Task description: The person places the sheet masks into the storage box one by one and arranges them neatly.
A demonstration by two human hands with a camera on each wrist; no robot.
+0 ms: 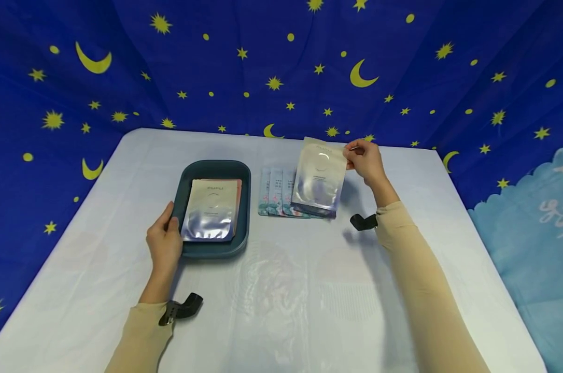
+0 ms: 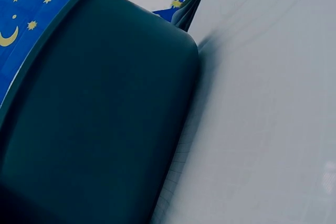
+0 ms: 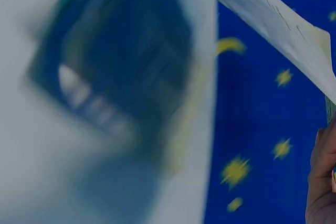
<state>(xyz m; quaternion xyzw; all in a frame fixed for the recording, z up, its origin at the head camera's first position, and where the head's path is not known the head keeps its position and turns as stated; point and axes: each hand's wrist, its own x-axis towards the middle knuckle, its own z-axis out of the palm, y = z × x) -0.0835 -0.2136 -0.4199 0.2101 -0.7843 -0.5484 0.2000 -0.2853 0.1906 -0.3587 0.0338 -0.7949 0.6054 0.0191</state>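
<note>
On the left of the head view, my left hand [image 1: 165,241] grips the side rim of a dark green plastic bin [image 1: 216,254]. Inside the bin lie cream-and-silver face mask packets [image 1: 210,210], with a pink edge showing beneath the top one. My right hand [image 1: 366,161] pinches the upper right edge of another cream-and-silver face mask packet [image 1: 320,173] and holds it tilted up, as the right wrist view also shows of the raised packet [image 3: 273,22]. Below it, a dark packet [image 3: 126,61] appears blurred. Light blue floral packets [image 1: 275,191] lie overlapping in a row beside it.
A white-covered table [image 1: 281,311] bears everything. Behind it hangs a blue curtain [image 1: 244,67] with yellow moons and stars. Light blue fabric [image 1: 538,233] hangs at the right side. The bin's outer wall [image 2: 100,98] fills much of the left wrist view.
</note>
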